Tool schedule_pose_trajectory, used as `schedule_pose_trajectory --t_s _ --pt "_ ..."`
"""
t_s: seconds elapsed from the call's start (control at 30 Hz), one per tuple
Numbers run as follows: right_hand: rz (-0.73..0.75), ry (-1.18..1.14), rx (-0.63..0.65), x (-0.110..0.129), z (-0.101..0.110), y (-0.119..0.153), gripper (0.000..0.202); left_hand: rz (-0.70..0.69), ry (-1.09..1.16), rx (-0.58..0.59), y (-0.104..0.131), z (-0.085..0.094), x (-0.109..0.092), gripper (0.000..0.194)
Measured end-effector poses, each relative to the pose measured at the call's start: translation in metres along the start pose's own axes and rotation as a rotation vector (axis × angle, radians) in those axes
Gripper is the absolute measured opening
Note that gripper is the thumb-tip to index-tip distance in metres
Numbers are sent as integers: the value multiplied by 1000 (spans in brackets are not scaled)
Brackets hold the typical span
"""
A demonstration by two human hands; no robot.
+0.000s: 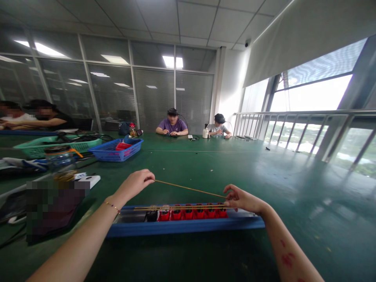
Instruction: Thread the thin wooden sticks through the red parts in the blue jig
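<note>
A thin tan stick (189, 188) slants down to the right between my hands. My left hand (139, 182) pinches its left end, fingers closed. At its other end, my right hand (239, 199) has thumb and fingers closed around the stick, above the tray's right part. Below lies a long blue-edged tray (188, 228) with several red pieces (188, 214) in a row and a black piece (151, 216) at their left. More thin sticks (182, 208) rest lengthwise over these pieces.
At the left are a blue basket (117, 153), a green basket (58, 147), a glass jar (60, 160) and a dark pouch (55, 207). Across the green table (217, 160) sit two people; others sit at the far left.
</note>
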State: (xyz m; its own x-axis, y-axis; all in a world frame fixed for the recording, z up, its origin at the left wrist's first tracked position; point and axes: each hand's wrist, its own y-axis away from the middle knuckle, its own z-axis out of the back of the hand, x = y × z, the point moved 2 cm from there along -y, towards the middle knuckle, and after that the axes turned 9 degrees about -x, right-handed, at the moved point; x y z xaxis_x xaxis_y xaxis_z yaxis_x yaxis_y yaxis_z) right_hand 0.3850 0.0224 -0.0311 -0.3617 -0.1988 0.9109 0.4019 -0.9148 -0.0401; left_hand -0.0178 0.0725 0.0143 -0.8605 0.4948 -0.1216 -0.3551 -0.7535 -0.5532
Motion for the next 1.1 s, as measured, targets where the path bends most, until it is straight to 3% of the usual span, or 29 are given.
schedule_pose_trajectory --t_s 0.13,0.4,0.53,0.73,0.97,1.1 --pt "-14 41 -16 2 6 5 40 59 34 86 7 -23 8 18" --pt "-3 194 49 16 5 11 36 153 50 239 16 -47 15 15" --pt "13 281 12 18 5 11 36 166 63 268 17 -55 19 13" --pt "153 289 -222 22 8 5 34 156 76 295 19 -58 20 13" --pt "125 187 -618 8 30 1 44 140 94 303 19 -58 19 15" --pt "82 212 -645 -7 36 -3 46 130 101 302 19 -57 18 15"
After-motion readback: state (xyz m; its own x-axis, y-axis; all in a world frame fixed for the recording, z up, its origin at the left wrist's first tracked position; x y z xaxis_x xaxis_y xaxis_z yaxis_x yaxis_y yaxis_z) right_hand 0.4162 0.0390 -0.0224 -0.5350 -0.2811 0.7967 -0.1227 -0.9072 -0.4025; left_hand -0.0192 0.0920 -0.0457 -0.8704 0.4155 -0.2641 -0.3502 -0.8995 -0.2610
